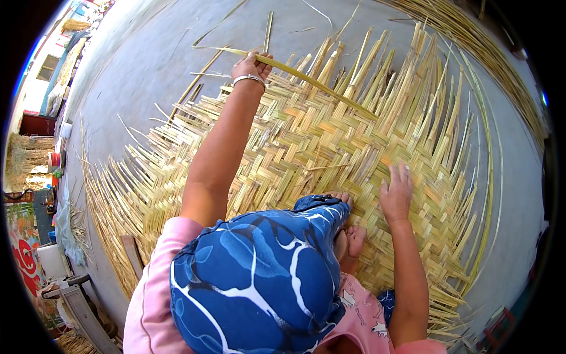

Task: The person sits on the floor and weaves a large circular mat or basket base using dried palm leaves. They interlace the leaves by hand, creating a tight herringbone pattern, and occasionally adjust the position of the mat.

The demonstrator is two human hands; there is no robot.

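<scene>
A large woven reed mat (342, 138) in a herringbone pattern lies on the floor, with loose strip ends fringing its far and left edges. My left hand (253, 66), with a silver bangle at the wrist, reaches past its far edge. Closed fingers there grip a long green-yellow reed strip (321, 87), which slants right and down across the mat's top. Over the right part of the weave hovers my right hand (398, 192), a little blurred, its fingers apart and nothing seen in them; whether it touches the mat I cannot tell. My bare feet (355, 239) rest on the mat.
A bundle of long reeds (471, 44) lies along the far right floor. Loose strips (268, 32) are scattered beyond the mat. To the left stand a metal-framed cart (79, 312), straw bundles (29, 153) and a pale plastic sheet (69, 230). My raised blue-clad knee (253, 283) fills the lower middle.
</scene>
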